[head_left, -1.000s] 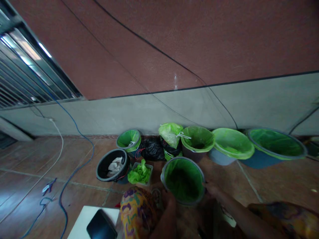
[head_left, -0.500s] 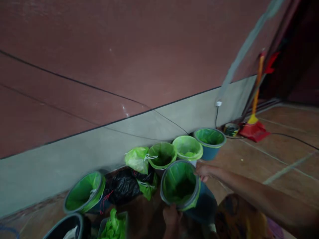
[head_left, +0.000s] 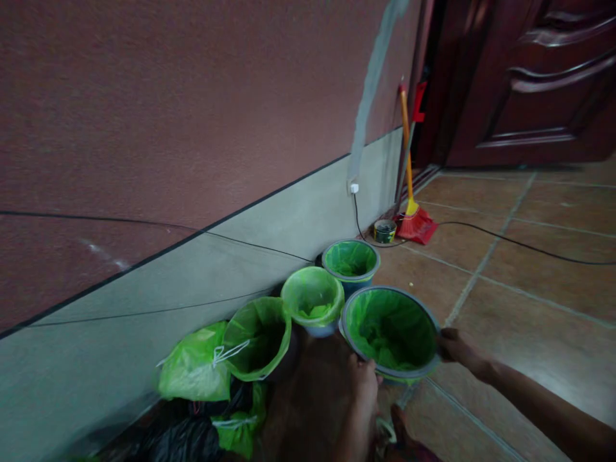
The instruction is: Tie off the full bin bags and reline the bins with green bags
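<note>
A round bin with a grey rim and a green bag lining (head_left: 391,330) is between my two hands. My left hand (head_left: 364,378) is closed at its near left rim, and my right hand (head_left: 459,350) grips the right side. Behind it to the left stands a pale bin lined with light green plastic (head_left: 312,298). A blue bin with a green liner (head_left: 351,260) is further back by the wall. Another green-lined bin (head_left: 260,337) stands to the left, next to a tied green bag (head_left: 197,366).
Black bags (head_left: 178,439) lie at the lower left. Near the doorway, a broom (head_left: 408,154) rests in a red dustpan (head_left: 416,226) beside a small tin (head_left: 385,231). A black cable (head_left: 510,238) crosses the tiled floor from a white plug (head_left: 355,188). A dark red door (head_left: 534,90) is at right.
My view has swung right, bringing the door into sight. The bin in my hands has moved right, away from the bags, and looks less tilted. Both hands still hold it.
</note>
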Tool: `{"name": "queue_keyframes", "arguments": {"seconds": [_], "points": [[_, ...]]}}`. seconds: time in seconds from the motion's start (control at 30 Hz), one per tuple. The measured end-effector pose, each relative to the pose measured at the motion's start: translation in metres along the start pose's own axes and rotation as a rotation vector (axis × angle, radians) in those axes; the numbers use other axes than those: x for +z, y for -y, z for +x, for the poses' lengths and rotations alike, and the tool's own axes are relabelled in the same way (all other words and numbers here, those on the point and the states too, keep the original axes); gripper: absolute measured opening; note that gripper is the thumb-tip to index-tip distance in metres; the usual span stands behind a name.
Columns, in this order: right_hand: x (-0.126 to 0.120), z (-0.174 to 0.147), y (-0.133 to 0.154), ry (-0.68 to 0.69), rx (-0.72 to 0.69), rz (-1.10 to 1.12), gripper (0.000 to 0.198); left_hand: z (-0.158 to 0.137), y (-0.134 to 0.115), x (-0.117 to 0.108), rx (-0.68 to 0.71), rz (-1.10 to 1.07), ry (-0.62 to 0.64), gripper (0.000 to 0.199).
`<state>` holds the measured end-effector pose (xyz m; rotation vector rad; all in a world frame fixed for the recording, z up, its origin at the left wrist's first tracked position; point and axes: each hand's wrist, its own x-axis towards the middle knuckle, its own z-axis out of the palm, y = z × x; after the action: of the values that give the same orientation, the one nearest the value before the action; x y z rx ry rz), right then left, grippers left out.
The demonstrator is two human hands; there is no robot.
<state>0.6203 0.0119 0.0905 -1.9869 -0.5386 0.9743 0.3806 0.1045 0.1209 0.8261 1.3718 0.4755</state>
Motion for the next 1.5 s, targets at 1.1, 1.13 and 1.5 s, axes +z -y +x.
{"name": "queue_keyframes", "arguments": {"seconds": [1.1,1.13,1.5], "points": [[0.026,-0.025,-0.014,-0.231,0.290,0.552,0.012,0.032,-0.013,-0.096,-0.165,0.109,0.036,0.011],[0.038,-0.035,-0.011,-0.189,0.310,0.521,0.013,0.027,-0.015,-0.122,-0.159,0.104,-0.017,0.011],[0.220,-0.099,0.071,0.658,0.100,0.133,0.034,-0.116,0.006,-0.361,0.007,-0.368,-0.413,0.021]]}}
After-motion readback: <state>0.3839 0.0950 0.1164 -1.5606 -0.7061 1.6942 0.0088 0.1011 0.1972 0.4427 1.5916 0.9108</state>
